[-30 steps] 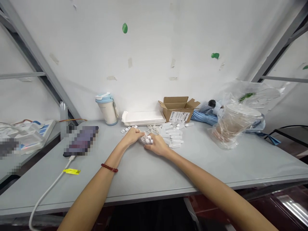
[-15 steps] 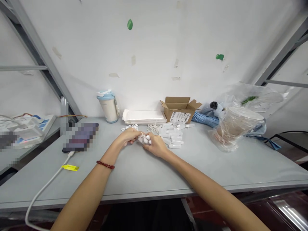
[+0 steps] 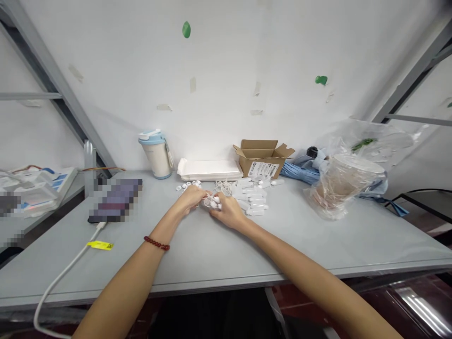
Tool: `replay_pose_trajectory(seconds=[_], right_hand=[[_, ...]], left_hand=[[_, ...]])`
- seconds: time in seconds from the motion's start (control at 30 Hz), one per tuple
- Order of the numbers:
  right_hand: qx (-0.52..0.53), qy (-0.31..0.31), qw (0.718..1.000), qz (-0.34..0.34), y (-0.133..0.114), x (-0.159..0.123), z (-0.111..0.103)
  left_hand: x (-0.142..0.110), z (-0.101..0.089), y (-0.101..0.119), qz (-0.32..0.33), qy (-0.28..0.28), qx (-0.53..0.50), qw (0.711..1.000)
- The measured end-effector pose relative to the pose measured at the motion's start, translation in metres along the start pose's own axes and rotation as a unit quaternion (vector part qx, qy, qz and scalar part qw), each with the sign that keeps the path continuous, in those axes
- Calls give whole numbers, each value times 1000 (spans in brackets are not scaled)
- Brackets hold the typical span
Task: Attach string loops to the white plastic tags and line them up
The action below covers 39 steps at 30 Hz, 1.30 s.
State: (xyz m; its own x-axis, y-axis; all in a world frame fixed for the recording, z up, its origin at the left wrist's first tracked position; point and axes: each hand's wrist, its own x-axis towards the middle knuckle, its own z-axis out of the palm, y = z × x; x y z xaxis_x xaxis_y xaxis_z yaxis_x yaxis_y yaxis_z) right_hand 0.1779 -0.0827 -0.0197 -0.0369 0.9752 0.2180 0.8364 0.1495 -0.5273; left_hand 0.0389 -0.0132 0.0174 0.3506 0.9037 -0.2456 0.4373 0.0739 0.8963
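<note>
Between my two hands is a small clear plastic bag (image 3: 213, 203) with several white pieces in it. My left hand (image 3: 189, 198) pinches its left edge, fingers curled closed; a dark red bead bracelet (image 3: 157, 243) is on that wrist. My right hand (image 3: 229, 211) is closed round the bag's right side, thumb toward me. Small white round caps (image 3: 194, 184) lie just beyond my left hand. Behind my right hand are a bundle of thin white cords (image 3: 223, 187) and several small clear-and-white tube-like pieces (image 3: 256, 199). What my fingertips touch inside the bag is hidden.
A stack of white trays or boxes (image 3: 210, 170) lies by the wall, beside an open cardboard box (image 3: 263, 160). A cream and blue tumbler (image 3: 157, 155) stands left of it. A plugged-in phone (image 3: 118, 200) lies at left; a plastic-wrapped cup (image 3: 348, 186) and blue umbrella (image 3: 301, 174) at right.
The view has shifted slightly. My hands stay at the same spot on the bag, with small finger movements at its edge; the white pieces inside have shifted a little.
</note>
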Motion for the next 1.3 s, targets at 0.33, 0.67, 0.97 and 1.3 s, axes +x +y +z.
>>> replay_pose_trajectory(seconds=[0.33, 0.67, 0.97, 1.3], right_hand=[[21, -2, 1000, -21, 0, 2, -2], [-1, -12, 1000, -16, -1, -1, -3], [5, -1, 1000, -18, 0, 0, -3], [-1, 0, 1000, -28, 0, 1, -3]], left_hand=[[0, -23, -2, 18, -54, 63, 996], [1, -1, -1, 1, 8, 33, 999], [-4, -21, 1, 59, -84, 66, 992], [-3, -12, 0, 44, -36, 86, 995]])
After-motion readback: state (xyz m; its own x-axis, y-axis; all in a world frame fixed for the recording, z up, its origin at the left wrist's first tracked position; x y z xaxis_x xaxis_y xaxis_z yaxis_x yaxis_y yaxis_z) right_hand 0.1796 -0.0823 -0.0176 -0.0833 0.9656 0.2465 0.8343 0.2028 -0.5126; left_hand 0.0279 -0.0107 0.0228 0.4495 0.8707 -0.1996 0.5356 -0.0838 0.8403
